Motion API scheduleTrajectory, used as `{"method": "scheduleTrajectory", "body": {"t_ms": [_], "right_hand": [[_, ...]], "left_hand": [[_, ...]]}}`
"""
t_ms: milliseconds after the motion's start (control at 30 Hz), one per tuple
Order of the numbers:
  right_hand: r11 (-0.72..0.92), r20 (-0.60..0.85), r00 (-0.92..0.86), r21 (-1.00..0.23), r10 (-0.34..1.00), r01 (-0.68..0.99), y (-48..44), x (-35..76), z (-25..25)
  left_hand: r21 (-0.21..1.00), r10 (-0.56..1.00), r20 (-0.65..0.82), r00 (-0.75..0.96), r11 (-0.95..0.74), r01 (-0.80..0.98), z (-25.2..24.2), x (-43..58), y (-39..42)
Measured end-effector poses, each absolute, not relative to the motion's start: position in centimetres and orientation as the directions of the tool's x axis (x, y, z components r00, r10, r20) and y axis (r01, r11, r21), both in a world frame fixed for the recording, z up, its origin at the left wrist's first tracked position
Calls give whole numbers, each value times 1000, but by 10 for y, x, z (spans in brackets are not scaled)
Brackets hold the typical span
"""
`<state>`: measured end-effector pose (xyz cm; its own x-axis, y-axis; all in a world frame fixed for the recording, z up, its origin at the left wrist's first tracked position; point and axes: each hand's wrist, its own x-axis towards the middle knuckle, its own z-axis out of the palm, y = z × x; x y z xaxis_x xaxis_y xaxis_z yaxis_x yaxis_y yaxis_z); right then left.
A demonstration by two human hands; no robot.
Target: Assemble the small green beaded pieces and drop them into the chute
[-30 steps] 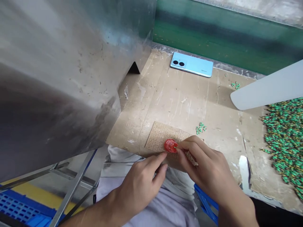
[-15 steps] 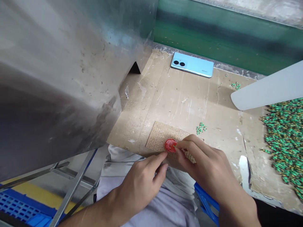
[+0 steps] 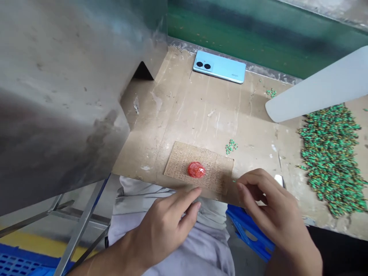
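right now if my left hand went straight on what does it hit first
Your left hand would probably meet the near edge of the cork mat first, though depth is unclear.

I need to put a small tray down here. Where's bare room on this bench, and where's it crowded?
Bare board stretches between the blue phone and the cork pad, left of a small green cluster. The right side is crowded by the heap of green pieces, and the pad carries a red glossy piece.
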<state>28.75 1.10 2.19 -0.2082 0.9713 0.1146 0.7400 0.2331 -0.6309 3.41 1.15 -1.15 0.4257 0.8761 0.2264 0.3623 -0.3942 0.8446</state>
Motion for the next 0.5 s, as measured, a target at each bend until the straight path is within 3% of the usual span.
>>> {"method": "scheduleTrajectory", "body": {"t_ms": [200, 500], "right_hand": [[184, 54, -198, -659, 979, 730, -3, 287, 2], [173, 55, -185, -676, 981, 716, -6, 289, -2]], "left_hand": [[797, 806, 273, 526, -496, 346, -10, 56, 7], [786, 793, 219, 568, -488, 379, -16, 66, 7]]}}
